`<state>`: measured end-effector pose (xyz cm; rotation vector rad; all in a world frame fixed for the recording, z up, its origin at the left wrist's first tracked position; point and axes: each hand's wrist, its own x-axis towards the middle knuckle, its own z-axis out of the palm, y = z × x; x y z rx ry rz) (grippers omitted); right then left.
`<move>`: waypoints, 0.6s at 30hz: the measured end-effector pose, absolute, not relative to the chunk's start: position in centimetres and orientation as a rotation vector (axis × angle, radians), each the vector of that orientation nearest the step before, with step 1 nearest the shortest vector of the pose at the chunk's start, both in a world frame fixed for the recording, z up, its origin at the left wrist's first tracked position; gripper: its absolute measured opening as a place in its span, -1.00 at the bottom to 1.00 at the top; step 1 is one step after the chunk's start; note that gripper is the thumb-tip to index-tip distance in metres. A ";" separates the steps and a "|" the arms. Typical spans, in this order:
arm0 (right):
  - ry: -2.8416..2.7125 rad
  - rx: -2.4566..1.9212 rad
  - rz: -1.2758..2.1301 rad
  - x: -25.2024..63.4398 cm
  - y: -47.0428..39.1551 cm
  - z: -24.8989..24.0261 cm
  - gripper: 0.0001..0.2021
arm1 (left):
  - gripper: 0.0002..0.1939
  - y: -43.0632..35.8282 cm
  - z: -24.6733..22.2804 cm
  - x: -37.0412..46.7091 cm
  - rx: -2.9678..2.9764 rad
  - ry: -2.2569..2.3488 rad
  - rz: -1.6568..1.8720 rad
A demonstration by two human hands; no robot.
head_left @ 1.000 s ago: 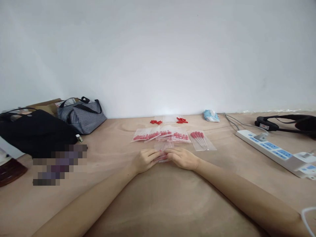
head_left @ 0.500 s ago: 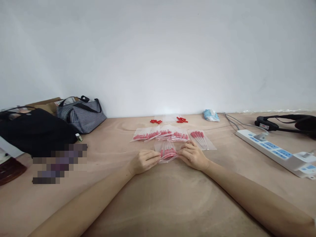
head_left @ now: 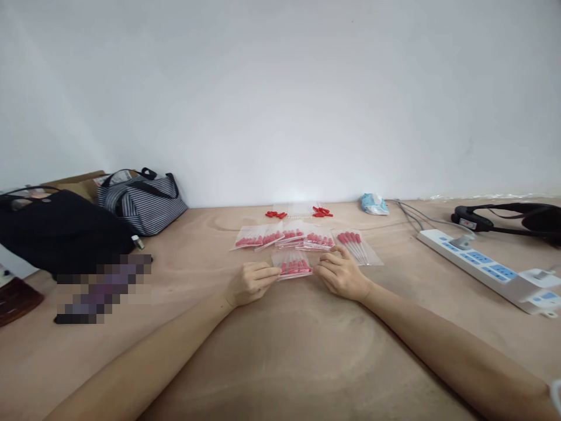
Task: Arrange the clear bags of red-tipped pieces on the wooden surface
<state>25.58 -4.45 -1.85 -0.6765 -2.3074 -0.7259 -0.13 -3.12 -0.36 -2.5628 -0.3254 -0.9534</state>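
A small clear plastic bag [head_left: 294, 266] holding several thin pale sticks with red ends lies in front of me, its near edge flat and closed over. My left hand [head_left: 254, 283] pinches the bag's left near corner between thumb and fingers. At the right near corner, my right hand [head_left: 342, 275] has its fingers curled together against the bag's edge. Just beyond, several similar bags [head_left: 289, 235] overlap in a row. Another flat bag [head_left: 354, 247], its red-ended sticks fanned out, lies by my right fingertips.
Loose red pieces [head_left: 276, 215] and more red pieces [head_left: 322, 211] lie by the wall. A crumpled blue mask [head_left: 374, 204] is nearby. A power strip [head_left: 477, 266] and black strapped device [head_left: 504, 218] occupy the right. A striped bag [head_left: 151, 204] and black bag [head_left: 65, 234] stand left.
The held bag's near edge has gone from bowed and raised to flatter and straighter. Both hands stay at its corners, the left shifted slightly left.
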 end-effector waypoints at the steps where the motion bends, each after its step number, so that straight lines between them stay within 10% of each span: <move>1: -2.305 -0.683 -0.738 25.5 -4.5 -1.8 -0.77 | -0.80 -3.2 -0.3 -0.1 -2.561 -0.330 -0.948; 18: -2.220 -0.725 -0.626 24.5 -5.0 -1.7 -0.91 | -0.86 -3.3 -0.4 0.7 -2.500 -0.287 -1.061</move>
